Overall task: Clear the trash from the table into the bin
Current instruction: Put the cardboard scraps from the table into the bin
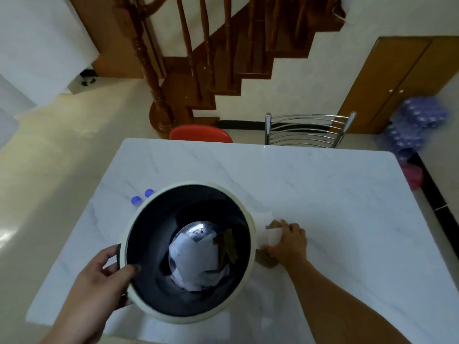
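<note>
White marble-patterned bench [323, 194] carries the work: a round bin [249, 220] with a cream rim and a dark inside is held low over its near left part, mouth facing up at the camera. The left hand [99, 276] grips the bin's rim at the near left, thumb hooked inside and fingers [109, 254] wrapped round the outside, so it is closed on the bin. Crumpled white paper [196, 254] and some brown leaf-like scraps [227, 242] already lie at the bottom.

Just right of the rim, the right hand [290, 240] is laid over a small heap of trash: a white paper piece [274, 235] under the curled fingers [273, 247], brown scraps [267, 260] showing below and above it, and a second white sheet [263, 217] touching the rim. Those fingers look bent down around the paper, but whether they pinch it or only press it along the surface I cannot tell.

The step in hand seems to be gathering this last heap toward the bin's edge. By my reading the task is well along, since little else that looks like trash shows on the bench. 2 blue bottle caps [142, 196] peek out behind the bin's far left rim; whether those bottles count as trash is unclear.

Next, the heap needs lifting or sweeping over the rim, with the bin tipped or lowered so the loose brown bits do not scatter
</note>
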